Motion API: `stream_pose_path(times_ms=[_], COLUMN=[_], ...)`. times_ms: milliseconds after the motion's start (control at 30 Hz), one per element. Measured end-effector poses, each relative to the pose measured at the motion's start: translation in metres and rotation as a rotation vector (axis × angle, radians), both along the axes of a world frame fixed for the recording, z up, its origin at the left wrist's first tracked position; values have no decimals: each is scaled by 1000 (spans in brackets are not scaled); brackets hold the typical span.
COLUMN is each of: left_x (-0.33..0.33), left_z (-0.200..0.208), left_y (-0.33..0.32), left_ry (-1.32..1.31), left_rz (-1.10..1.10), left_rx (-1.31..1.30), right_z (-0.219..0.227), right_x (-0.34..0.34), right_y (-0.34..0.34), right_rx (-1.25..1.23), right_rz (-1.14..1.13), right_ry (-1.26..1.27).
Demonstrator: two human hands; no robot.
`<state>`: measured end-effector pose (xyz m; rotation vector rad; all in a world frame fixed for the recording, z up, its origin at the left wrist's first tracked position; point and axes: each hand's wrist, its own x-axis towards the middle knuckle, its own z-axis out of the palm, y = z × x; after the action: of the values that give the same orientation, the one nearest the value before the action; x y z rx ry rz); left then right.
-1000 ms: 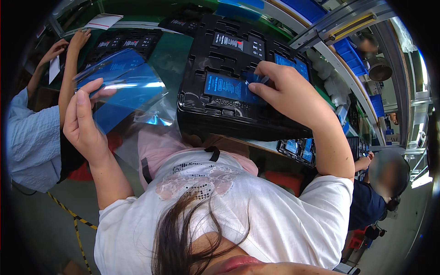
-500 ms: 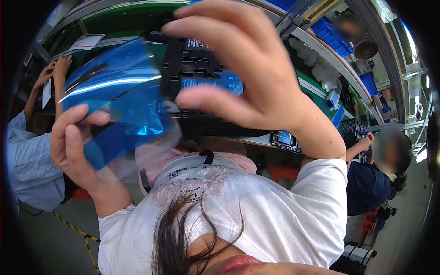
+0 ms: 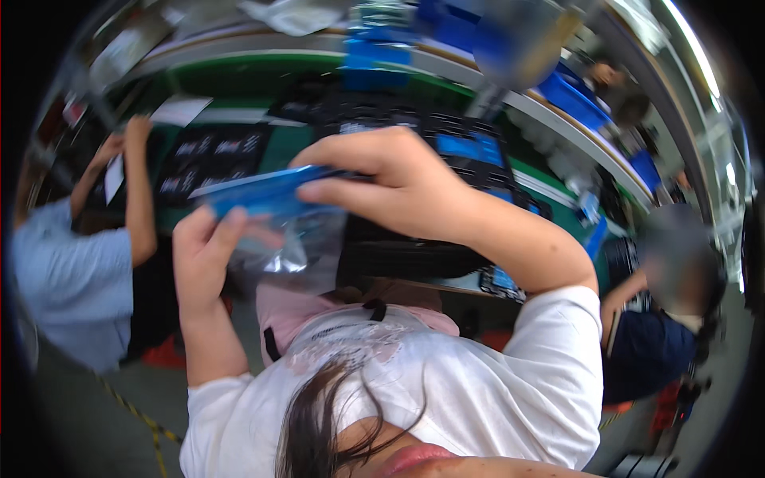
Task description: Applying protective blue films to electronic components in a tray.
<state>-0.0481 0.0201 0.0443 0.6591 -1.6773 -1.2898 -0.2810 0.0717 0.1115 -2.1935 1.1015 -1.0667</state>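
A sheet of blue film (image 3: 267, 191), blurred by motion, stretches between my two hands above the near side of the bench. My left hand (image 3: 203, 259) pinches its left end between thumb and fingers. At its right end my right hand (image 3: 398, 183) is closed, with thumb and index finger on the film's edge. Below the blue sheet hangs a crinkled clear plastic film (image 3: 311, 247) that catches the light. Behind my right hand stand black trays (image 3: 426, 123) holding flat blue-faced pieces (image 3: 470, 149).
More black trays (image 3: 211, 159) lie at the left, beside a person in a light blue sleeve (image 3: 76, 263) handling something white. Another person in dark clothing (image 3: 649, 350) is at the right. Blue bins (image 3: 570, 99) stand on the shelf. A small device (image 3: 502, 280) rests on the bench's near edge.
My right hand has come down and left from an open pose and closed on the blue film's edge. The film has tilted from broad side to nearly edge-on. My view has shifted.
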Motion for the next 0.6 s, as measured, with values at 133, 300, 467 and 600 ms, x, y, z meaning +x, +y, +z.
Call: stream_pose_path(times_ms=[133, 300, 467, 600], left_x=[13, 19, 59, 102], left_z=[-19, -10, 27, -16], left_y=[-2, -18, -87, -207], left_ry=[-69, -212, -262, -71], left_rz=[306, 535, 160, 259], left_rx=[-29, -299, -594, -600], right_z=[-17, 11, 43, 10], right_x=[-2, -6, -52, -63], right_y=[-14, -8, -15, -37], right_rx=[-375, -591, -563, -242], right_rz=[12, -226, -601, -687], right_ry=[-13, -11, -359, -113])
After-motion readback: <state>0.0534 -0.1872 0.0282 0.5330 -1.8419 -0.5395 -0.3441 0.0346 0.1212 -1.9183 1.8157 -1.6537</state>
